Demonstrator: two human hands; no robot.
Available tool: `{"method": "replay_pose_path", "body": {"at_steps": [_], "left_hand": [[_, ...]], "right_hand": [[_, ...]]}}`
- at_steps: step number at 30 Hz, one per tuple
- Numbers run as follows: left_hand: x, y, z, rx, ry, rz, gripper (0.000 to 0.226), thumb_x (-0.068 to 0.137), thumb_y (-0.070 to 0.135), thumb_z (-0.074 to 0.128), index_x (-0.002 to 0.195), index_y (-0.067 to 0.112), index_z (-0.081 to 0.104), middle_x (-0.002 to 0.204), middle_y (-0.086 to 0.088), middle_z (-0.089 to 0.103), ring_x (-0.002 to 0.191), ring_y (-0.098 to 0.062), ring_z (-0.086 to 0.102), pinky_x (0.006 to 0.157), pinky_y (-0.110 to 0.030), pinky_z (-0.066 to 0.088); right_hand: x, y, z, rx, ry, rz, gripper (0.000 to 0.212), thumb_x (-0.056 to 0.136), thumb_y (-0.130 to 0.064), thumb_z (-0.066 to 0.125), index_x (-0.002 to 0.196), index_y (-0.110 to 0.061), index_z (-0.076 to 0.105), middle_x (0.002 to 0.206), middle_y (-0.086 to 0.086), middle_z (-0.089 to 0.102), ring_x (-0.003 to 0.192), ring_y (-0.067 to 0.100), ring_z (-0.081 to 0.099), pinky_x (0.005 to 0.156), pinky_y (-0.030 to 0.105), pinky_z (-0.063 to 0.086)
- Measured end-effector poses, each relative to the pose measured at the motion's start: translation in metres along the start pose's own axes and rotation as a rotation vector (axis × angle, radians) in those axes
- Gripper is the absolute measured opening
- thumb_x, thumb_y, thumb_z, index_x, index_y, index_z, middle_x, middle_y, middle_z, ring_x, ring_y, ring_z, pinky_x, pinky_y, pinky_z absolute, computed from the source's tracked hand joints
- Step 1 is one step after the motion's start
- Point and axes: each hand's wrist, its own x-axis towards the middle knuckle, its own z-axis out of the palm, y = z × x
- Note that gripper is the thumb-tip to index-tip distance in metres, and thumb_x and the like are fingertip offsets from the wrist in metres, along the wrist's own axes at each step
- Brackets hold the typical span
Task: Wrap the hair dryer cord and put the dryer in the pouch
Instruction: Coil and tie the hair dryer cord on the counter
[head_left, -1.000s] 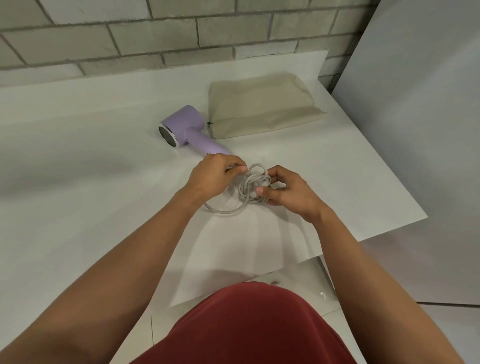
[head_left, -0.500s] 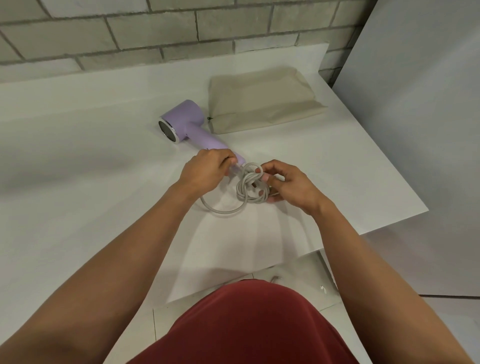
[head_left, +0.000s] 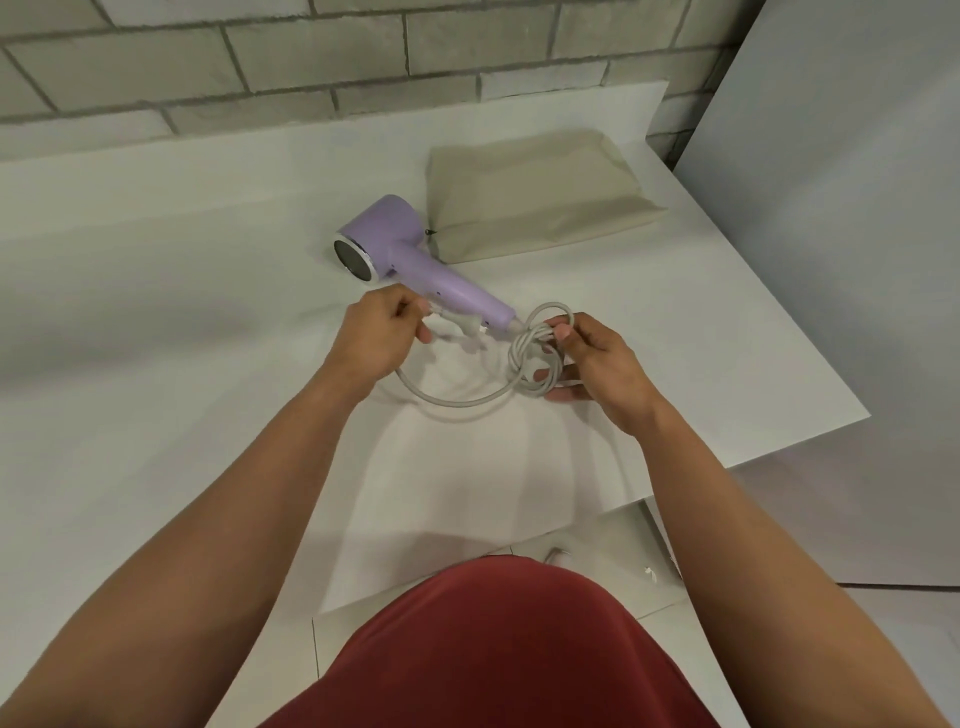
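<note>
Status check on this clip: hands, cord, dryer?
Left hand grips the plug end; right hand pinches the coiled cord. Dryer lies on the table, outside the pouch. Nothing in the way.

Surface (head_left: 156, 364): white, flat, in front of me, far edge against a brick wall (head_left: 311, 57). On it: lilac dryer (head_left: 395, 244), lying down, handle toward me; beige pouch (head_left: 530, 197), flat, just right of the dryer's head.

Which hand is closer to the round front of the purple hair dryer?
Left. The left hand is just this side of the round front; the right hand is farther right, past the handle, gripping the coiled cord.
</note>
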Motion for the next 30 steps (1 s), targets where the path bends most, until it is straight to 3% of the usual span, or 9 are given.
{"method": "replay_pose_path", "body": {"at_steps": [4, 10, 13, 16, 19, 23, 27, 30], "left_hand": [[-0.010, -0.019, 0.000, -0.018, -0.099, -0.056, 0.016, 0.104, 0.023, 0.052, 0.097, 0.019, 0.066, 0.080, 0.005, 0.078, 0.049, -0.002, 0.045, 0.051, -0.023, 0.035], [-0.017, -0.043, 0.015, 0.321, -0.149, 0.025, 0.016, 0.101, 0.025, 0.056, 0.103, 0.024, 0.071, 0.090, 0.004, 0.067, 0.094, -0.023, 0.065, 0.075, -0.031, 0.049], [-0.020, -0.046, 0.018, 0.399, -0.038, 0.109, 0.030, 0.099, 0.035, 0.063, 0.125, 0.020, 0.069, 0.116, -0.008, 0.062, 0.112, -0.030, 0.059, 0.091, -0.040, 0.052], [-0.030, -0.034, 0.020, 0.323, 0.048, 0.315, 0.031, 0.100, 0.037, 0.062, 0.125, 0.020, 0.069, 0.120, -0.005, 0.061, 0.111, -0.028, 0.058, 0.091, -0.038, 0.049], [-0.045, -0.018, 0.030, 0.252, -0.082, 0.460, 0.030, 0.099, 0.040, 0.064, 0.123, 0.022, 0.067, 0.112, 0.002, 0.062, 0.102, -0.017, 0.062, 0.090, -0.037, 0.052], [-0.059, -0.010, 0.052, 0.273, -0.279, 0.415, 0.045, 0.096, 0.040, 0.065, 0.138, 0.025, 0.054, 0.120, 0.002, 0.061, 0.106, -0.015, 0.060, 0.092, -0.035, 0.049], [-0.054, -0.013, 0.065, 0.305, -0.391, 0.361, 0.049, 0.098, 0.023, 0.055, 0.147, 0.023, 0.052, 0.129, -0.005, 0.060, 0.120, -0.022, 0.056, 0.105, -0.034, 0.042], [-0.046, -0.020, 0.066, 0.311, -0.341, 0.400, 0.053, 0.090, -0.001, 0.051, 0.139, 0.016, 0.061, 0.123, -0.007, 0.064, 0.114, -0.026, 0.061, 0.100, -0.034, 0.047]], "right_hand": [[0.000, 0.004, 0.007, 0.054, 0.082, 0.022, 0.029, 0.112, -0.033, 0.046, 0.116, -0.012, 0.065, 0.115, 0.012, 0.073, 0.096, 0.033, 0.077, 0.073, 0.043, 0.065], [0.003, 0.008, 0.018, 0.074, 0.172, 0.031, 0.021, 0.109, -0.036, 0.052, 0.119, -0.019, 0.061, 0.108, 0.010, 0.075, 0.089, 0.032, 0.077, 0.072, 0.052, 0.065], [0.003, 0.011, 0.020, 0.111, 0.234, 0.038, 0.016, 0.109, -0.023, 0.049, 0.117, -0.024, 0.063, 0.102, 0.007, 0.077, 0.088, 0.031, 0.074, 0.072, 0.044, 0.061], [0.002, 0.013, 0.019, 0.146, 0.255, 0.076, 0.031, 0.100, -0.003, 0.044, 0.115, -0.021, 0.063, 0.101, 0.011, 0.079, 0.081, 0.032, 0.068, 0.066, 0.041, 0.055], [0.000, 0.016, 0.021, 0.168, 0.265, 0.112, 0.029, 0.098, 0.001, 0.047, 0.110, -0.016, 0.067, 0.097, 0.007, 0.080, 0.078, 0.032, 0.067, 0.065, 0.042, 0.056], [-0.007, 0.017, 0.024, 0.271, 0.265, 0.129, 0.012, 0.100, -0.012, 0.062, 0.111, -0.013, 0.068, 0.096, 0.010, 0.074, 0.082, 0.026, 0.069, 0.069, 0.040, 0.056], [-0.017, 0.026, 0.018, -0.075, 0.260, 0.004, 0.027, 0.093, -0.012, 0.070, 0.118, -0.021, 0.066, 0.109, 0.001, 0.070, 0.091, 0.023, 0.072, 0.082, 0.043, 0.061], [-0.027, 0.035, 0.014, -0.348, 0.310, -0.207, 0.022, 0.096, -0.017, 0.071, 0.117, -0.020, 0.068, 0.117, -0.005, 0.063, 0.095, 0.017, 0.068, 0.083, 0.030, 0.059]]}}
